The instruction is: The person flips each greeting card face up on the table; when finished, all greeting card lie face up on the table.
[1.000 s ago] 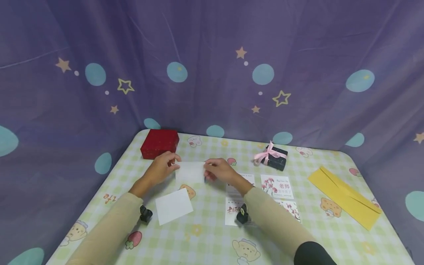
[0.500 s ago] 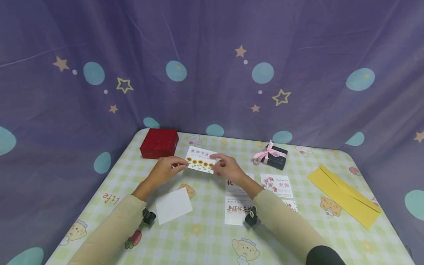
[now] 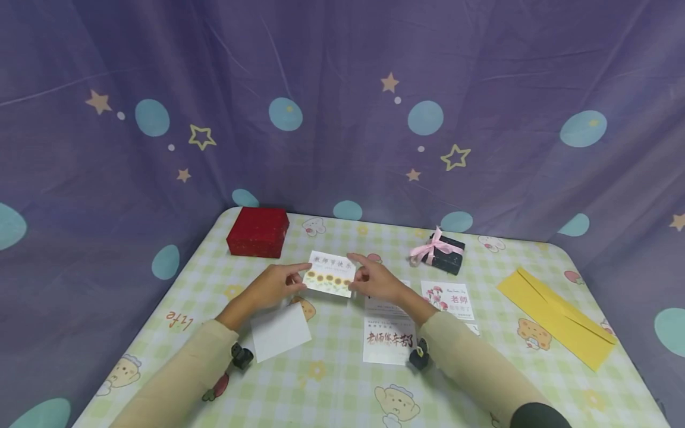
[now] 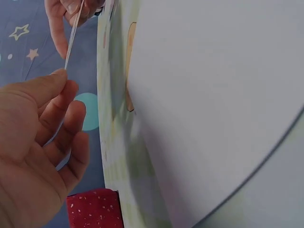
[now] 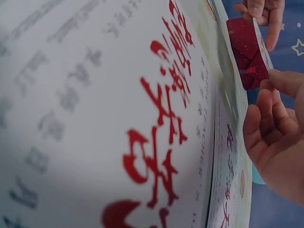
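A greeting card (image 3: 330,274) printed with a row of sunflowers and Chinese writing is held between both hands, its printed side toward me. The left hand (image 3: 273,286) pinches its left edge, while the right hand (image 3: 377,279) grips the right edge. Edge-on, the card (image 4: 74,33) shows as a thin white strip in the left wrist view, above the table. Just below the left hand lies a blank white card (image 3: 280,333). Beside the right forearm, a card with red lettering (image 3: 389,340) and a card with pink flowers (image 3: 447,300) lie flat; the arm partly covers other cards.
A red box (image 3: 258,232) stands at the back left of the table. At the back right is a black box (image 3: 449,258) tied with a pink ribbon (image 3: 430,251). A yellow envelope (image 3: 556,318) lies at the right. Behind the table hangs a purple curtain (image 3: 342,160).
The card, earlier showing its blank side, has been turned so its sunflower print shows. Both hands have since brought it lower and slightly to the right.
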A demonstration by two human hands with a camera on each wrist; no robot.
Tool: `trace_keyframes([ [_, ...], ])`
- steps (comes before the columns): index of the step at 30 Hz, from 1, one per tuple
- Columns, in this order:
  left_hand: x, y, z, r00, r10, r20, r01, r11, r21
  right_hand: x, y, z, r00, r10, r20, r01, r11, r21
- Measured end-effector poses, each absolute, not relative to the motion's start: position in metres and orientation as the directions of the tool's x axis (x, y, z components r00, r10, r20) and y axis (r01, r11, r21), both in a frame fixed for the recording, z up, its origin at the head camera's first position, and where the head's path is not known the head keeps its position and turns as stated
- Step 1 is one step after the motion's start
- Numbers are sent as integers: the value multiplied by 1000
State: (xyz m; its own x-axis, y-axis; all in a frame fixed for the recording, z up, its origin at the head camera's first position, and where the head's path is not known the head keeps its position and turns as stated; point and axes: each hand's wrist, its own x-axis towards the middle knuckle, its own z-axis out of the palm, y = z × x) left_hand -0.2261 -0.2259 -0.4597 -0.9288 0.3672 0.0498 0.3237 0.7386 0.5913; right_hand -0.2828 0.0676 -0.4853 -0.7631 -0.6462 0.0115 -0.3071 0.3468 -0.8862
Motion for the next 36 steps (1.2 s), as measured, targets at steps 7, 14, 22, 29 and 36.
trace_keyframes([
  [7,-225,-225,-467,-916,401,2,322,733,600,-283,72,-486,-752,-659,2,-351,398,-848],
  [14,-224,-223,-472,-887,461,-5,362,703,612,-284,74,-490,-747,-665,-7,-391,448,-804],
  [22,-223,-219,-476,-882,467,-67,336,721,606,-286,73,-493,-752,-658,-43,-399,505,-765],
  [29,-223,-216,-477,-872,480,-100,341,740,579,-286,73,-491,-757,-646,-98,-366,543,-756],
  [36,-221,-212,-478,-878,461,-130,320,767,556,-287,71,-492,-761,-642,-98,-390,572,-722],
])
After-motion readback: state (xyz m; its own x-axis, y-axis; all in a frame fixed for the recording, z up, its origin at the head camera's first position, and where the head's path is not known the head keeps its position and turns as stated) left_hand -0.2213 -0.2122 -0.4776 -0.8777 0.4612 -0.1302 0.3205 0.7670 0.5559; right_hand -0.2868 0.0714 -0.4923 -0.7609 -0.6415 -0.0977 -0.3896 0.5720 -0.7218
